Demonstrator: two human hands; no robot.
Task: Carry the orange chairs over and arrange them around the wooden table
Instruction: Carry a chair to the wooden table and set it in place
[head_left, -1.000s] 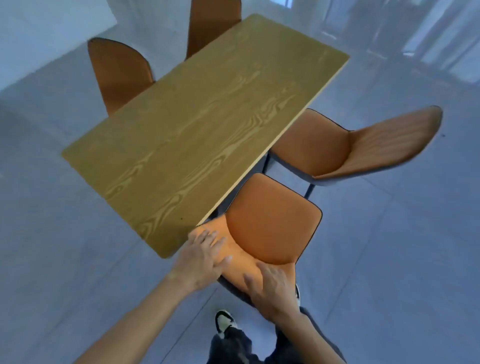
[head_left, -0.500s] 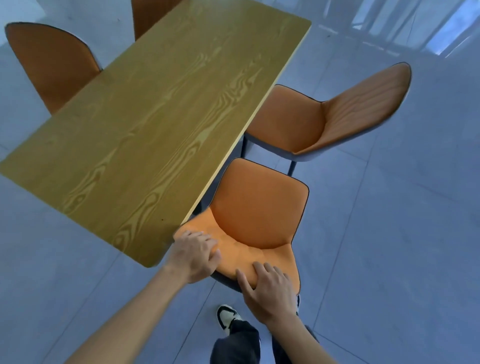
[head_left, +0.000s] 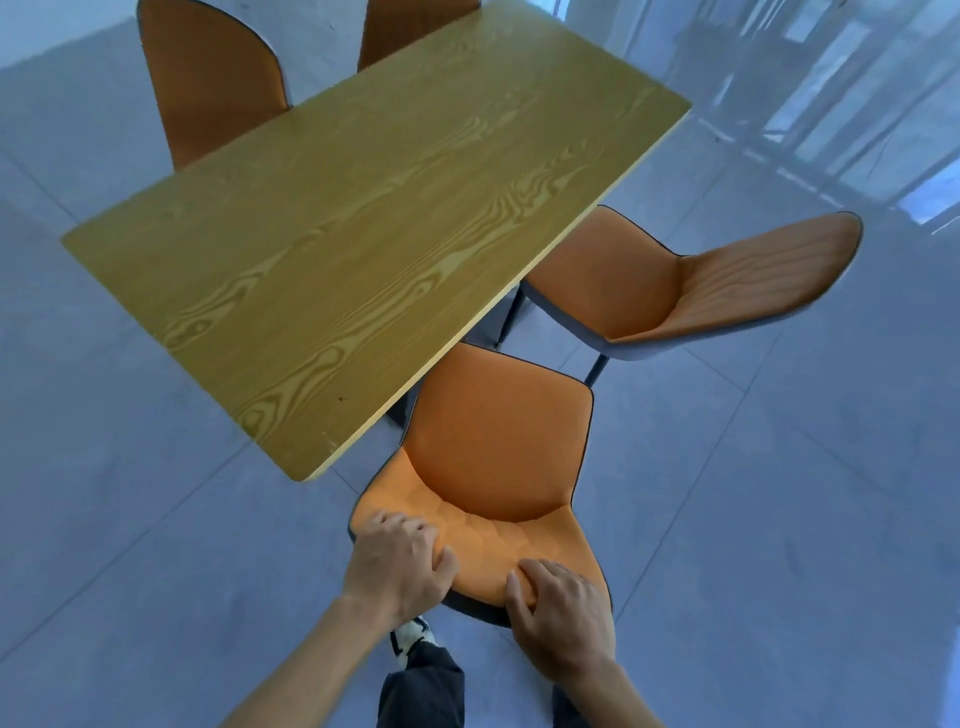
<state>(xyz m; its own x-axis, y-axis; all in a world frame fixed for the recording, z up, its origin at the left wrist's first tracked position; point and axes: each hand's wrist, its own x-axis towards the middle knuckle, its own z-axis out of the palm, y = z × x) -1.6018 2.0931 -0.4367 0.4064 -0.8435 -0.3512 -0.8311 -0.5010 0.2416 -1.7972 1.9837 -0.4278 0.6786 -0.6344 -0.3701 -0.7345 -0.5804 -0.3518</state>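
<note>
Now both hands grip chair backrest top: left hand, right hand, fingers curled.

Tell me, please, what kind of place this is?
Probably a dining area in a bare, perhaps new, room. A long wooden table has matching orange chairs on both sides, the floor is glossy grey tile, and both hands grip the nearest chair by its backrest.

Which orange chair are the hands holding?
The nearest chair, at the table's near corner. Both the left hand and right hand grip its backrest; nobody touches the other three.
</note>
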